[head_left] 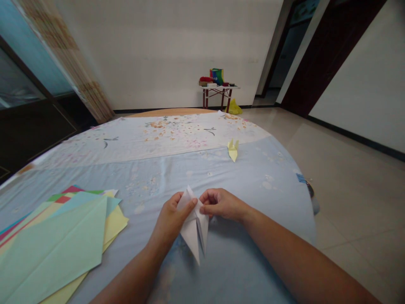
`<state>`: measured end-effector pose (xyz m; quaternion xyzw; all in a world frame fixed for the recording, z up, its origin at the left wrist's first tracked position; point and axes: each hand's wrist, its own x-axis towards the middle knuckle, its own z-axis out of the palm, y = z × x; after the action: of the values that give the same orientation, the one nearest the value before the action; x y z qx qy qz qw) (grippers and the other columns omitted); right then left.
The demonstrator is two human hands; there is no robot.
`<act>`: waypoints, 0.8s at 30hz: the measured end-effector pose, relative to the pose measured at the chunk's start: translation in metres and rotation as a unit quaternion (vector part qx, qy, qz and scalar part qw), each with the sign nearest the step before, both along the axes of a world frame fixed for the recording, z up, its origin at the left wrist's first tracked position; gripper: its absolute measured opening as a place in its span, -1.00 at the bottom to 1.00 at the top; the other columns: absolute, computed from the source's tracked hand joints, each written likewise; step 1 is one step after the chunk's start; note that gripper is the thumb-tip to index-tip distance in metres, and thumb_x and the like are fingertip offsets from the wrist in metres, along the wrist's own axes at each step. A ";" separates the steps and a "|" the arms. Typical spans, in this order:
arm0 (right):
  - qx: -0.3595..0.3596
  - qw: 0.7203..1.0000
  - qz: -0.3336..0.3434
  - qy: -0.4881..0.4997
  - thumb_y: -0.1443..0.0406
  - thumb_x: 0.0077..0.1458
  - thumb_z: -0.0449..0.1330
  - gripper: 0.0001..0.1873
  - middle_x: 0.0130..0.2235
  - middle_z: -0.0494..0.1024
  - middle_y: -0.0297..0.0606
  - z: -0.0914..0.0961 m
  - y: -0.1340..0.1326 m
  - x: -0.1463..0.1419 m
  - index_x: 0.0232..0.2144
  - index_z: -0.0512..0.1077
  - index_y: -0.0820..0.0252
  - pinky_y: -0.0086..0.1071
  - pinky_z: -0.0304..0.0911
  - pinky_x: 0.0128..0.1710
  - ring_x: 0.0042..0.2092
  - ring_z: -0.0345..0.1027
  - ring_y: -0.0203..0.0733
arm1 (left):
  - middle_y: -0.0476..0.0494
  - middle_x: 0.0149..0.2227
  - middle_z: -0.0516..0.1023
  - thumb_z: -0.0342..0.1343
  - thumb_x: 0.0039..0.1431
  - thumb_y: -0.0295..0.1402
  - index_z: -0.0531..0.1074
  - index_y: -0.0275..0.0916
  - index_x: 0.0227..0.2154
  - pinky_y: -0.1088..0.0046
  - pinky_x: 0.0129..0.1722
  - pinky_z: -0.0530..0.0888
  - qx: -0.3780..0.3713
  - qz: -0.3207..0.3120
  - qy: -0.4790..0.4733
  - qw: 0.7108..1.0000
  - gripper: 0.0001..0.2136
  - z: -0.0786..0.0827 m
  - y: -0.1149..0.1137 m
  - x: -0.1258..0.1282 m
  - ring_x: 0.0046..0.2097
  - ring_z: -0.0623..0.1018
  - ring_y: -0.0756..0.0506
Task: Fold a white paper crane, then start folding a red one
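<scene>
A partly folded white paper piece with two long points toward me lies on the light blue tablecloth. My left hand pinches its upper left part between thumb and fingers. My right hand is curled, fingertips pinching the paper's upper right edge. A finished pale yellow folded paper figure stands farther back on the cloth, well beyond both hands.
A fanned stack of coloured paper sheets, green on top, lies at the near left. The round table's edge curves at the right, with tiled floor beyond. A small red-legged table with bright items stands by the far wall.
</scene>
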<state>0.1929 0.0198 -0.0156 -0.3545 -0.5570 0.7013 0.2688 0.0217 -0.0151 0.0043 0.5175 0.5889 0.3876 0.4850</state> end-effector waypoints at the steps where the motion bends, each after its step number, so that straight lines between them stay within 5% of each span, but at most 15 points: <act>1: -0.001 1.000 0.002 -0.001 0.15 -0.23 0.33 -0.62 -0.56 0.38 -0.45 0.000 0.000 0.000 -0.41 0.35 0.28 -0.53 0.14 -0.51 -0.56 0.20 -0.47 | -0.03 -0.54 0.49 0.12 -0.09 -0.09 0.42 -0.28 -0.41 0.50 -0.55 0.32 -0.001 -0.002 0.003 1.000 -0.68 -0.001 0.000 -0.001 -0.53 0.44 -0.05; 10: 0.133 0.981 -0.141 -0.022 0.14 -0.14 0.27 -0.70 -0.44 0.40 -0.37 0.006 -0.001 -0.003 -0.40 0.39 0.23 -0.47 0.18 -0.42 -0.45 0.22 -0.39 | 0.04 -0.59 0.44 0.12 -0.08 -0.12 0.43 -0.27 -0.46 0.54 -0.55 0.27 0.004 -0.033 0.033 0.999 -0.72 0.006 -0.004 0.004 -0.54 0.39 -0.02; 15: 0.166 0.978 -0.121 -0.030 0.16 -0.08 0.23 -0.75 -0.46 0.44 -0.34 0.007 -0.004 -0.005 -0.42 0.42 0.24 -0.44 0.18 -0.37 -0.43 0.26 -0.35 | 0.05 -0.58 0.43 0.11 -0.08 -0.16 0.43 -0.25 -0.48 0.53 -0.52 0.28 0.019 -0.047 0.047 0.998 -0.77 0.009 -0.006 0.007 -0.52 0.39 -0.03; 24: 0.121 0.991 -0.056 -0.021 0.16 -0.10 0.23 -0.70 -0.41 0.48 -0.30 0.007 -0.001 0.000 -0.35 0.46 0.29 -0.41 0.19 -0.32 -0.39 0.31 -0.32 | 0.04 -0.58 0.43 0.09 -0.06 -0.19 0.43 -0.24 -0.43 0.52 -0.52 0.28 0.027 -0.077 0.084 0.993 -0.78 0.006 -0.008 0.008 -0.52 0.39 -0.03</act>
<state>0.1930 0.0188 -0.0083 -0.3649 -0.6227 0.6048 0.3367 0.0294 -0.0235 0.0102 0.6049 0.5749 0.3202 0.4484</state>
